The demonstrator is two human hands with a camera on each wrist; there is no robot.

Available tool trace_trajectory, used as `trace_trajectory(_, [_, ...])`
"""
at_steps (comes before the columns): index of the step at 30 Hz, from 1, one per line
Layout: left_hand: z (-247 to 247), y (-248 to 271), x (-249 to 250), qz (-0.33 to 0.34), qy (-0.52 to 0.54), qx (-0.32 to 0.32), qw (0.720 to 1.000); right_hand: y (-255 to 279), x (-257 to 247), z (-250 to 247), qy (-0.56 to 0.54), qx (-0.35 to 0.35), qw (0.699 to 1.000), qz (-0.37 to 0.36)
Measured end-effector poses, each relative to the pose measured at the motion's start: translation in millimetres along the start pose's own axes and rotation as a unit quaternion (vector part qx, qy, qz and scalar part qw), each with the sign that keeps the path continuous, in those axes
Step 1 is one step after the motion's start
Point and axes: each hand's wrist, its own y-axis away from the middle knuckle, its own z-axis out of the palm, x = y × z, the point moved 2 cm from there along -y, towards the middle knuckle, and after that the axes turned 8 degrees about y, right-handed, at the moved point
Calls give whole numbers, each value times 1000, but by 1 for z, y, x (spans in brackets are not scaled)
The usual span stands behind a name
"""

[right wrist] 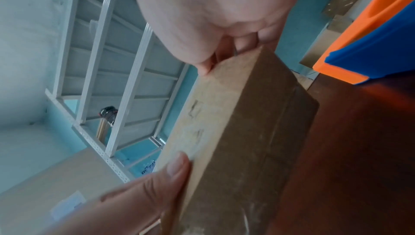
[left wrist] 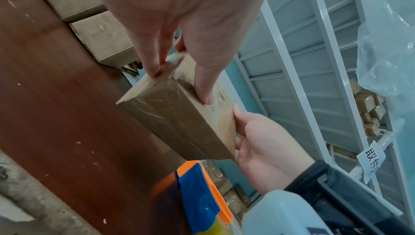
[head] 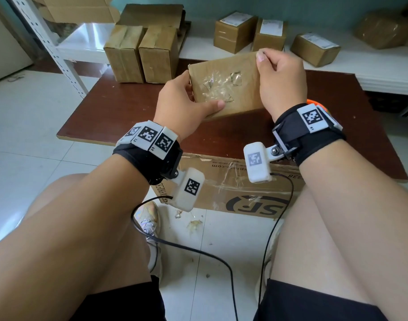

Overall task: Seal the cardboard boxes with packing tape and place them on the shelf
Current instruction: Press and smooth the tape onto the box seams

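I hold the box mid-frame, left hand and right hand gripping its ends, so I can check the tape.

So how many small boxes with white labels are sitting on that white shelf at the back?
3, in a row on the white shelf: the left box, the middle box and the right box. A blurry wrapped bundle further right may hide more.
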Motion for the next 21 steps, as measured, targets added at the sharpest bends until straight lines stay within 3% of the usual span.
trace_trajectory(7, [0, -3, -5, 0, 12, -29, 1000, 1, 7, -2, -8, 3, 999, 42])
trace_trajectory(12, [0, -5, -2, -19, 62, -37, 997, 2, 14, -5, -2, 0, 1000, 30])
trace_trajectory(17, [7, -5, 2, -61, 170, -8, 984, 5, 12, -11, -10, -8, 1000, 21])
trace_trajectory(21, [11, -7, 6, -77, 231, 53, 968, 12, 6, -10, -23, -34, 999, -21])
